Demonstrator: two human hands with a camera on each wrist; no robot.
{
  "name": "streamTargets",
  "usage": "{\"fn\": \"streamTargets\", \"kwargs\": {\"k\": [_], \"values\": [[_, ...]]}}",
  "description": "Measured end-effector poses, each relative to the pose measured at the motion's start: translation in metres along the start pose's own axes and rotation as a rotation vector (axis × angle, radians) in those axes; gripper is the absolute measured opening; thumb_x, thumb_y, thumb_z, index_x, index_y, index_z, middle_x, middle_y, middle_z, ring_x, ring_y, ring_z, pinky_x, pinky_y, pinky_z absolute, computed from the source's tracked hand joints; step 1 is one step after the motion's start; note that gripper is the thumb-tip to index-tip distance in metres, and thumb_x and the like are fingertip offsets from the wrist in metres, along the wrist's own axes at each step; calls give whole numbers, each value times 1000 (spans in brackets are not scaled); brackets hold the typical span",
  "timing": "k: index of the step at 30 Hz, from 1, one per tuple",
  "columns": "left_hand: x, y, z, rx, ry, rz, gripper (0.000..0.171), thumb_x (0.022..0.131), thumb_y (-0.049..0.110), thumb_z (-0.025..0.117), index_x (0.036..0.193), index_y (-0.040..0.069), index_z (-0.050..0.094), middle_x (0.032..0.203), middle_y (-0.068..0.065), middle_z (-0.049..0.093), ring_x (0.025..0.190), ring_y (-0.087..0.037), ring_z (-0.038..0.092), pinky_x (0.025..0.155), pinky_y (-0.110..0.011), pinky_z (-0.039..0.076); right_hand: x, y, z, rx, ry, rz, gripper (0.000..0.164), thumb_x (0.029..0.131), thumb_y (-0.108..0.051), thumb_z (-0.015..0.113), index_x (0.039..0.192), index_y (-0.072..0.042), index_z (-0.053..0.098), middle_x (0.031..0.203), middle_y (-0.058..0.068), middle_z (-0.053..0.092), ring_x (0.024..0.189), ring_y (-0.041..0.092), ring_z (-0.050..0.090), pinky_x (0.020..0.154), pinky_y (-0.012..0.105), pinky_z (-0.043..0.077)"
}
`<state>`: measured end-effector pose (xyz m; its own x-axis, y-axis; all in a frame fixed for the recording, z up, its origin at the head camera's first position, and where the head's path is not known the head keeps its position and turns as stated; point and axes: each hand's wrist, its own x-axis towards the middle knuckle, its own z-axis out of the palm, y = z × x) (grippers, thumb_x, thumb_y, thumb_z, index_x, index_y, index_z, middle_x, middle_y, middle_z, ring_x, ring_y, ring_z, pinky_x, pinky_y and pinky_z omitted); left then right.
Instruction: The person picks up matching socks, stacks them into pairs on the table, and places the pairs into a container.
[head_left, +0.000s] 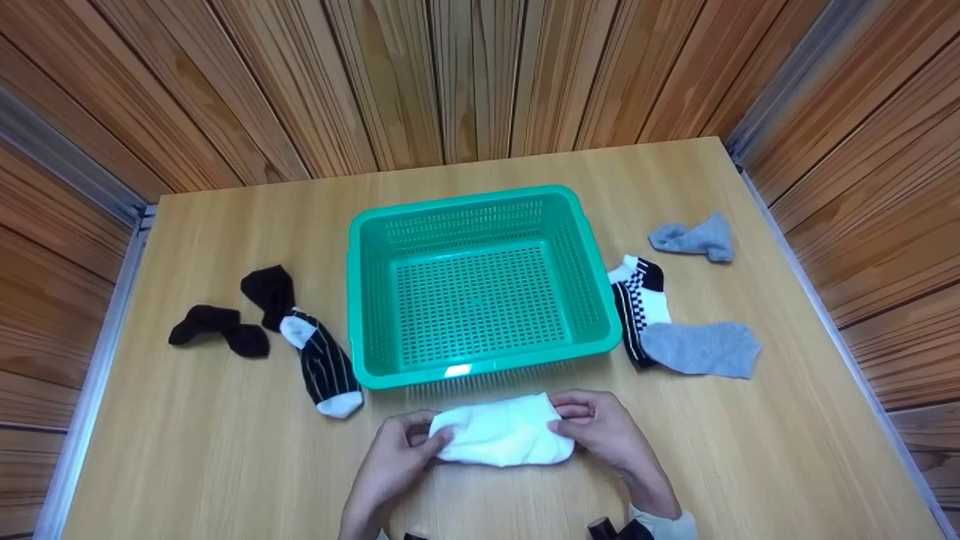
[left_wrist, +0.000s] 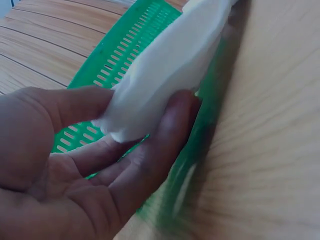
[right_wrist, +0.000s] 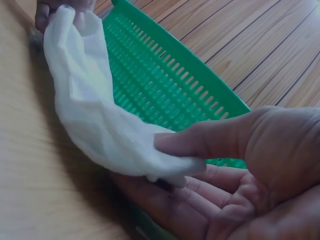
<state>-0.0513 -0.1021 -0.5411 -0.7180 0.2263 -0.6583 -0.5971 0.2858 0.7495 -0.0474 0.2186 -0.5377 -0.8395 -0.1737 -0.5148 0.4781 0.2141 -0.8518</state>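
Note:
A white sock (head_left: 501,432) is stretched sideways between both hands, in front of the green basket. At its left end my left hand (head_left: 401,454) pinches it between thumb and fingers; the left wrist view shows that end of the sock (left_wrist: 150,85) between the thumb and fingers (left_wrist: 150,170). My right hand (head_left: 607,435) pinches the opposite end, its thumb on top of the fabric (right_wrist: 107,125) in the right wrist view and its fingers underneath. The sock is held close over the table.
A green perforated basket (head_left: 484,369) stands mid-table. To its left lie black socks (head_left: 217,326) and a black striped sock with white ends (head_left: 326,367). On its right are a black-and-white checkered sock (head_left: 641,300) and grey socks (head_left: 701,349). Wood-panelled walls (head_left: 480,82) surround the table.

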Motion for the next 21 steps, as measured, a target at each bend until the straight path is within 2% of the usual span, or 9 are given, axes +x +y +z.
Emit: {"fn": "streamTargets", "kwargs": {"k": [5,10,17,21], "values": [[-3,1,1,-10,-10,-7,43,98,33,74,130,4,68,112,-5,79,102,-16,76,89,-31,62,-7,-3,-4,-40,37,37,45,91,-10,80,131,7,67,111,10,78,98,14,75,82,23,61],[-8,6,1,6,-15,14,44,97,32,76,130,3,68,114,-6,78,105,-18,76,92,-32,62,-17,-9,-9,-56,29,28,49,91,-13,81,133,8,65,118,16,77,102,17,76,85,23,61],[-22,17,2,-3,-30,111,45,98,29,75,130,-2,67,117,-13,78,107,-22,77,92,-32,62,-30,-26,-16,-95,31,-11,51,94,-20,80,133,8,65,125,23,74,108,25,76,87,25,61],[-33,25,-2,12,-35,127,45,97,30,76,130,1,68,119,-12,77,108,-22,76,92,-32,62,-35,-34,-18,-85,23,-10,52,94,-22,79,135,7,64,125,21,75,108,23,76,88,24,61]]}}
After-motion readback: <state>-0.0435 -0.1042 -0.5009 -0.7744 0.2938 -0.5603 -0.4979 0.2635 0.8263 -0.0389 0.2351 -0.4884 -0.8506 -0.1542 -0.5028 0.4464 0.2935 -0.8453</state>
